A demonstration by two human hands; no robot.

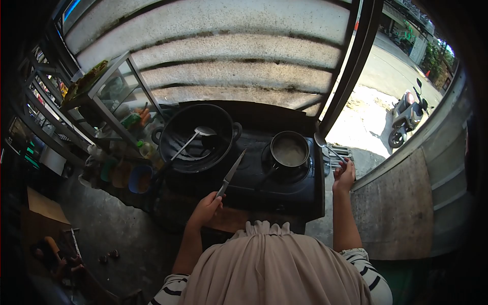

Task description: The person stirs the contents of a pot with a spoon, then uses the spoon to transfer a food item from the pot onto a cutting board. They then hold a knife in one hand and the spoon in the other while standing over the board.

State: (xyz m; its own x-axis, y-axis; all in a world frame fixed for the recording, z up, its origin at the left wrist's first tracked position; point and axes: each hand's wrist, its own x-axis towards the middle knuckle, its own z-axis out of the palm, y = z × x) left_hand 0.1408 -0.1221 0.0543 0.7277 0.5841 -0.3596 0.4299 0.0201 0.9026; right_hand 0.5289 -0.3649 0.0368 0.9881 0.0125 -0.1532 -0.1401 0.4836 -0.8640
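Fingers of left hand (206, 207) grip one knife (231, 173); right hand (345, 175) holds one spoon (325, 145).

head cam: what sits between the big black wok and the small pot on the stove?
In the head view, the knife in the left hand points up into the gap between the wok and the small pot. Otherwise only dark stove top shows there.
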